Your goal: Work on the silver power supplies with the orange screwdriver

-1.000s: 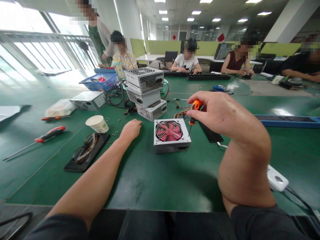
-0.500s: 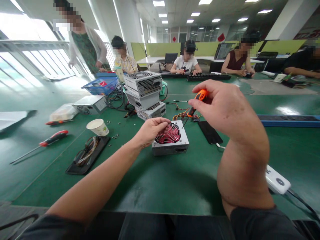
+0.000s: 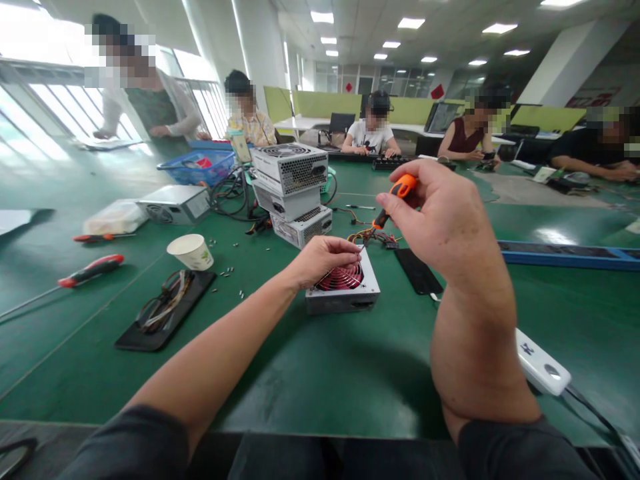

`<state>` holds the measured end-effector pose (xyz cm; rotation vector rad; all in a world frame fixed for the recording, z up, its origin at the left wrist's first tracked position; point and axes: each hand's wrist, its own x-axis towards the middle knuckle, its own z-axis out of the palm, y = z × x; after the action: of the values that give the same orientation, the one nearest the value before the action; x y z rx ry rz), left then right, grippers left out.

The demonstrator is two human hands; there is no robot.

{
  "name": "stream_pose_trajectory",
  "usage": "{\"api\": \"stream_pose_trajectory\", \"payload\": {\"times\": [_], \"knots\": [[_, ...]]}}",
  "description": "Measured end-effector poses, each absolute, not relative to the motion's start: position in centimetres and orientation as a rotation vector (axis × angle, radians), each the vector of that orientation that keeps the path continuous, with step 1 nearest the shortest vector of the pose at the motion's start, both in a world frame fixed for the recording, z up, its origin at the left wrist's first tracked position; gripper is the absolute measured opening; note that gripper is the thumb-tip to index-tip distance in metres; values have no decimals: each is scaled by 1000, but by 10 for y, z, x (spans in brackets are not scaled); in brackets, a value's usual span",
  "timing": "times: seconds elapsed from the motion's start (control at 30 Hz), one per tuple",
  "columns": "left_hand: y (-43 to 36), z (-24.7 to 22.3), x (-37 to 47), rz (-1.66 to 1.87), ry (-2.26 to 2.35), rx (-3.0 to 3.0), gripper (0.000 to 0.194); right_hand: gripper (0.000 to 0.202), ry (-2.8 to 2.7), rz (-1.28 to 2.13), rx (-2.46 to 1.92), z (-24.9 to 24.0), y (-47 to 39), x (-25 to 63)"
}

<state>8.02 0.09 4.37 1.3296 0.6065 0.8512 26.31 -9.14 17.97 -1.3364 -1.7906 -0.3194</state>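
On the green table in front of me lies a grey power supply unit (image 3: 342, 305) with a red fan (image 3: 343, 277) under a wire grille on its top. My right hand (image 3: 443, 217) grips an orange-and-black screwdriver (image 3: 402, 187), tilted with its shaft pointing down and left toward the unit's far edge. Over the fan, my left hand (image 3: 325, 259) has thumb and fingers pinched together close to the screwdriver's tip. What the pinch holds, if anything, is too small to make out, and the tip is partly hidden by the fingertips.
More power supply units (image 3: 290, 193) stand stacked behind. To the left are a paper cup (image 3: 191, 252), loose screws (image 3: 226, 272), a black tray (image 3: 150, 333) with glasses and a red-black screwdriver (image 3: 93, 270). A black phone (image 3: 417, 272) and a white power strip (image 3: 543, 363) lie right. Several people sit opposite.
My left hand has moved right across the fan to the screwdriver's tip. The screwdriver has come slightly down and left in my right hand. The view has shifted a little.
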Motion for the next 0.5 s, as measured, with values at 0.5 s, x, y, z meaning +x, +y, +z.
{"api": "stream_pose_trajectory", "payload": {"times": [0.5], "knots": [[-2,46,82,835,583,1353,43,27,-1845,-321,-1334,179,-93,259]]}}
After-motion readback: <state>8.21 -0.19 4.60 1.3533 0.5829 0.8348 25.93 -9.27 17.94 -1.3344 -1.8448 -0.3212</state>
